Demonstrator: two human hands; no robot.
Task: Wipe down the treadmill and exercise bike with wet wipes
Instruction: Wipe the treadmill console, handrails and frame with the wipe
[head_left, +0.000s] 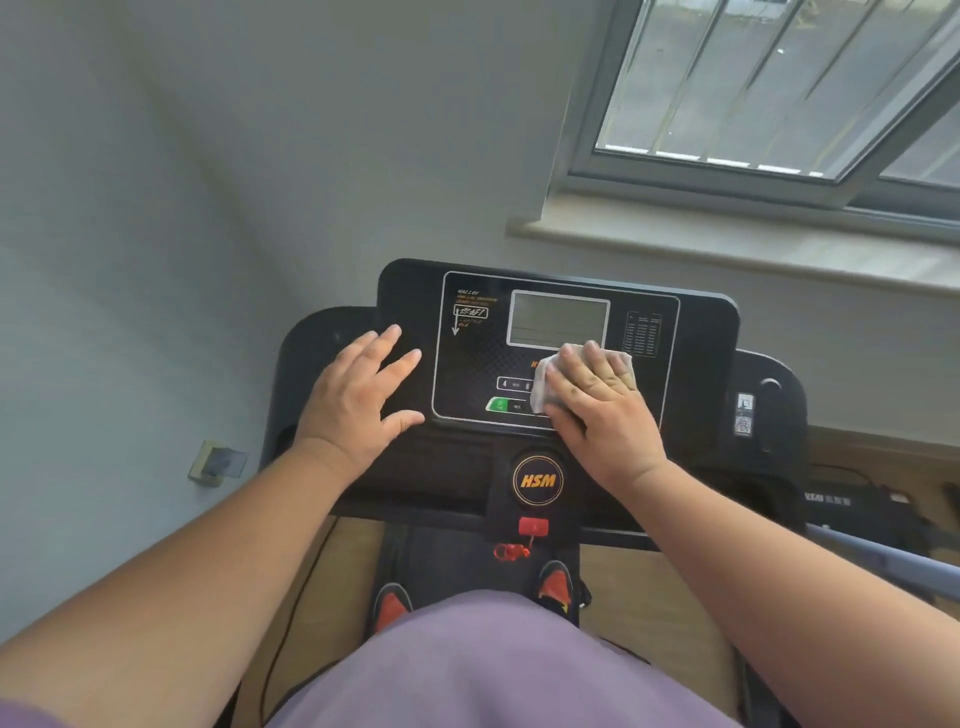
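The black treadmill console (701, 332) fills the middle of the head view, with a grey display screen (558, 317) and a green button (498, 404) on its panel. My right hand (602, 405) lies flat on a white wet wipe (545, 382), pressing it against the panel just below the screen's right corner. My left hand (358, 395) rests with fingers spread on the console's left side and holds nothing. Under the panel sit a round HSM badge (537, 480) and a red safety key (533, 526). The exercise bike cannot be identified here.
A grey wall stands behind the console, with a window sill (727, 244) and barred window (779, 88) at the upper right. A wall socket (215, 462) is low on the left. Dark equipment (852, 504) lies on the wooden floor at right. My feet (555, 587) stand on the belt.
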